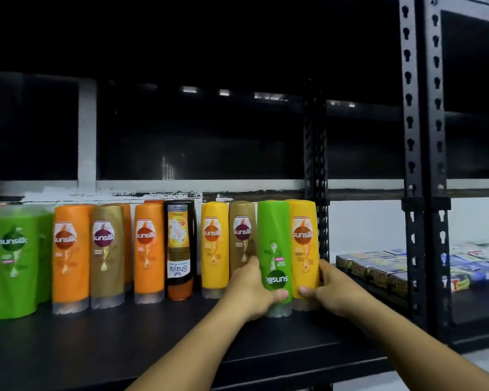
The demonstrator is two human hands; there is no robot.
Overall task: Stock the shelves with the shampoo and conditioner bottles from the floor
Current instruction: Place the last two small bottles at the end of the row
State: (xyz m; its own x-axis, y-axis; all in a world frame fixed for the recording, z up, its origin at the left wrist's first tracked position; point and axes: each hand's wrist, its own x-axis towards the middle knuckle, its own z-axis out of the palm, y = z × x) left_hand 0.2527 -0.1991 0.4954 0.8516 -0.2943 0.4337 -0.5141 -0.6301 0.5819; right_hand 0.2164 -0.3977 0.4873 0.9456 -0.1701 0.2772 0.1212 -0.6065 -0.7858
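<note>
Green bottle (pixel 274 249): upright on shelf (pixel 153 340) at right end of row, pressed against yellow bottle (pixel 304 244), logo upside down. Wrapped by left grip (pixel 249 289); right grip (pixel 333 289) curled round yellow bottle. Likely risks: knocking brown bottle (pixel 242 238) sideways on release, toppling neighbours in turn; leaving label inverted.

Green bottle (pixel 274 249), yellow bottle (pixel 304 249) upright, touching, on shelf (pixel 124 342).
</note>
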